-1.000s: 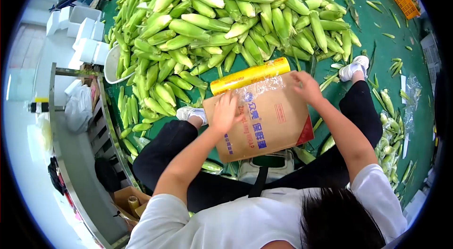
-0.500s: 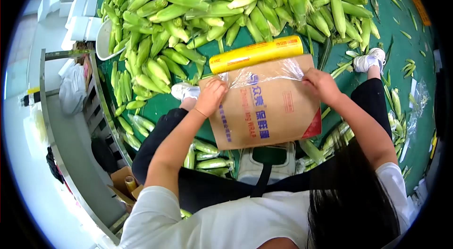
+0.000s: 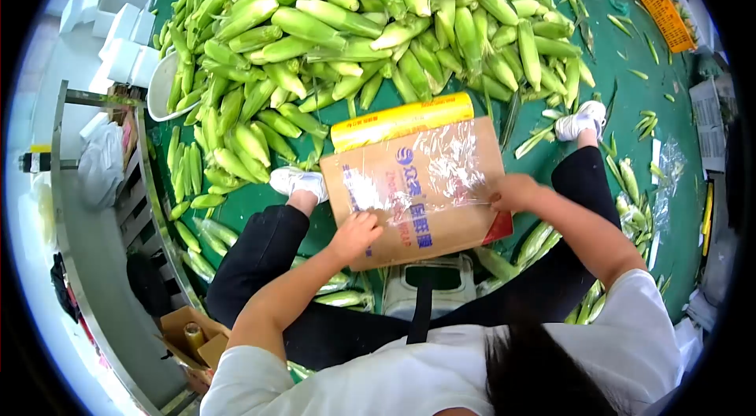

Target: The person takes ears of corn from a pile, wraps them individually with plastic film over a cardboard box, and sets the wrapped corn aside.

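Note:
A sheet of clear plastic wrap [image 3: 449, 160] lies stretched over the printed cardboard box [image 3: 465, 219] in front of me. It runs from a yellow roll of wrap [image 3: 402, 122] along the box's far edge. My left hand [image 3: 356, 236] is closed on the wrap's near edge, at the left of the box. At the right side my right hand [image 3: 516, 193] pinches the other end of that edge. Both hands are low over the cardboard. No corn lies on the wrap.
A big heap of green corn in husks [image 3: 346, 18] rises beyond the roll. Wrapped corn [image 3: 342, 298] lies by my legs, near a grey stool [image 3: 394, 290]. A metal frame [image 3: 59, 180] stands at left, an orange crate [image 3: 665, 10] at far right.
Both hands have moved toward my body, drawing the wrap out from the roll. It now covers much more of the box top. The view has shifted slightly too.

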Demonstrator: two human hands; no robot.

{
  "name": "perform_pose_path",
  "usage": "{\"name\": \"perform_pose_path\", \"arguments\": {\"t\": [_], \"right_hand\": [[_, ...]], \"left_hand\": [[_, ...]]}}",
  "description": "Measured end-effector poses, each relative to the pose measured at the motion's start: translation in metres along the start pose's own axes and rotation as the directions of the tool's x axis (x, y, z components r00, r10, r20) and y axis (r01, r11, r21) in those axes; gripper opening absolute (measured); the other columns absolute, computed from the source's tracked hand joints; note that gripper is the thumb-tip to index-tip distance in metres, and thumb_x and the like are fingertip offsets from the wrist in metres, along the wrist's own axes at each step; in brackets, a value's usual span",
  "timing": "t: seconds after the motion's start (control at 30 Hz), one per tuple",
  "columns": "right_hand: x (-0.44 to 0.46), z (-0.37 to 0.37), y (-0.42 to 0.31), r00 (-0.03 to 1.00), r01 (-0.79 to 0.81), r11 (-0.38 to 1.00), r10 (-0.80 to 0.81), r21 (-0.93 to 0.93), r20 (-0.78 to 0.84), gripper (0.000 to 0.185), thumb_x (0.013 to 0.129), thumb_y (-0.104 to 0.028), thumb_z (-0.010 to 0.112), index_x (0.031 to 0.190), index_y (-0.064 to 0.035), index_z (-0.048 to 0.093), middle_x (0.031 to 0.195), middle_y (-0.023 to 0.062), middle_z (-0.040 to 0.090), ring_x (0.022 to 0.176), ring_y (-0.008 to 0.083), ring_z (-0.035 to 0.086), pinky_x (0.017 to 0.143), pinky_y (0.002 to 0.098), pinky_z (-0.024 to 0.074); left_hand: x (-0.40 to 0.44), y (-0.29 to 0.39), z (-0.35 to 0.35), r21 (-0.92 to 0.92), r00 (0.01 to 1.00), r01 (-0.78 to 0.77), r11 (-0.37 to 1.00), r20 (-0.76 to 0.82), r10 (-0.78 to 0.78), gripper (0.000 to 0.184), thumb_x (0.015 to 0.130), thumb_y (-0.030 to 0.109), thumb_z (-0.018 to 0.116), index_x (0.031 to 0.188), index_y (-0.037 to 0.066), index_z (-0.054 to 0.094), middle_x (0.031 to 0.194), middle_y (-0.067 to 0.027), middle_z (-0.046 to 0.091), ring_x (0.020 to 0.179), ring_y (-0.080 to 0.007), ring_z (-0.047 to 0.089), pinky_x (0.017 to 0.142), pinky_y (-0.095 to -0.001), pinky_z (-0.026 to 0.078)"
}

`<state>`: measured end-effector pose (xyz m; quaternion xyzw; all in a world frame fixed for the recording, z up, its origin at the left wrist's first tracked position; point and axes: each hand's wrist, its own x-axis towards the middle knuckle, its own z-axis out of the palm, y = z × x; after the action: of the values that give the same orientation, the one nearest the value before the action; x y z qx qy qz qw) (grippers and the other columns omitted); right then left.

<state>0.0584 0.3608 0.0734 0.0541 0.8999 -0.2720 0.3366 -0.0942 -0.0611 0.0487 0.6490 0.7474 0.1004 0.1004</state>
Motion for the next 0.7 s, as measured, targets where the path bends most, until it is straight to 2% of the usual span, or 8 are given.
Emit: {"name": "perform_pose_path", "arguments": {"t": [0.07,0.1,0.17,0.23,0.4,0.5,0.57,0.7], "right_hand": [[0.060,-0.055,0.043,0.998,-0.046,0.948,0.056,-0.315,0.022,0.025,0.085,-0.033,0.066,0.090,-0.0091,0.072,0.092,0.0122,0.074,0.087,0.0328,0.070,0.077,0.0439,0.0559],[0.069,-0.110,0.013,0.897,-0.345,0.924,0.271,-0.166,-0.350,0.031,0.087,-0.038,0.068,0.096,-0.0088,0.073,0.097,0.0160,0.074,0.101,0.0317,0.070,0.081,0.0473,0.0566],[0.134,-0.158,0.034,0.556,-0.321,0.932,0.329,0.168,-0.763,0.047,0.087,-0.045,0.069,0.115,-0.0070,0.063,0.118,0.0183,0.066,0.106,0.0386,0.066,0.086,0.0496,0.0547],[0.204,-0.171,0.038,0.510,-0.382,0.833,0.551,0.400,-0.660,0.072,0.085,-0.045,0.073,0.135,0.0004,0.048,0.129,0.0307,0.058,0.119,0.0430,0.059,0.100,0.0493,0.0481],[0.267,-0.122,0.060,0.359,-0.244,0.789,0.614,0.564,-0.703,0.074,0.085,-0.040,0.075,0.138,0.0007,0.043,0.123,0.0289,0.063,0.108,0.0407,0.065,0.093,0.0495,0.0517],[0.176,-0.083,0.000,0.675,0.415,0.132,0.619,0.900,-0.402,0.032,0.096,-0.028,0.068,0.116,-0.0074,0.055,0.080,-0.0007,0.057,0.063,0.0099,0.051,0.056,0.0263,0.0431],[0.112,-0.029,-0.051,0.781,0.435,0.152,0.426,0.887,-0.456,0.041,0.095,-0.021,0.069,0.130,-0.0082,0.052,0.092,0.0030,0.061,0.068,0.0093,0.055,0.055,0.0239,0.0435],[0.076,0.022,-0.075,0.847,0.419,0.763,-0.134,0.492,-0.515,0.065,0.087,-0.006,0.069,0.146,-0.0151,0.045,0.122,0.0110,0.058,0.114,0.0282,0.055,0.097,0.0406,0.0459]], "left_hand": [[-0.003,0.001,0.004,-0.082,1.000,0.005,0.997,-0.001,-0.005,0.012,0.081,0.013,0.057,0.092,0.010,0.058,0.092,-0.0076,0.051,0.095,-0.0257,0.055,0.085,-0.0367,0.047],[-0.005,0.002,0.006,-0.095,1.000,0.008,0.995,0.025,-0.006,0.012,0.081,0.013,0.057,0.092,0.010,0.058,0.093,-0.0079,0.051,0.094,-0.0259,0.055,0.085,-0.0370,0.047],[-0.004,-0.002,0.008,-0.110,0.997,0.015,0.994,0.082,-0.006,0.013,0.081,0.013,0.057,0.093,0.010,0.058,0.093,-0.0085,0.051,0.094,-0.0264,0.055,0.086,-0.0375,0.047],[0.002,-0.006,0.006,-0.144,0.995,0.039,0.989,0.101,-0.024,0.014,0.081,0.013,0.057,0.094,0.009,0.058,0.093,-0.0090,0.051,0.094,-0.0269,0.055,0.086,-0.0381,0.047],[-0.007,-0.006,0.012,-0.187,0.998,0.050,0.981,0.034,-0.045,0.014,0.080,0.012,0.058,0.093,0.007,0.055,0.096,-0.0101,0.053,0.094,-0.0289,0.056,0.084,-0.0380,0.048],[-0.006,-0.005,0.011,-0.183,0.997,0.075,0.980,0.049,-0.067,0.015,0.081,0.012,0.057,0.095,0.007,0.056,0.098,-0.0096,0.054,0.096,-0.0281,0.056,0.086,-0.0378,0.047],[-0.006,-0.009,0.017,-0.165,0.998,0.062,0.984,0.028,-0.058,0.015,0.081,0.012,0.056,0.096,0.007,0.056,0.098,-0.0095,0.054,0.097,-0.0279,0.055,0.087,-0.0380,0.047],[-0.003,-0.005,0.004,-0.116,0.999,0.045,0.992,-0.022,-0.048,0.013,0.083,0.012,0.056,0.094,0.007,0.054,0.095,-0.0099,0.053,0.095,-0.0279,0.055,0.087,-0.0386,0.046]]}}
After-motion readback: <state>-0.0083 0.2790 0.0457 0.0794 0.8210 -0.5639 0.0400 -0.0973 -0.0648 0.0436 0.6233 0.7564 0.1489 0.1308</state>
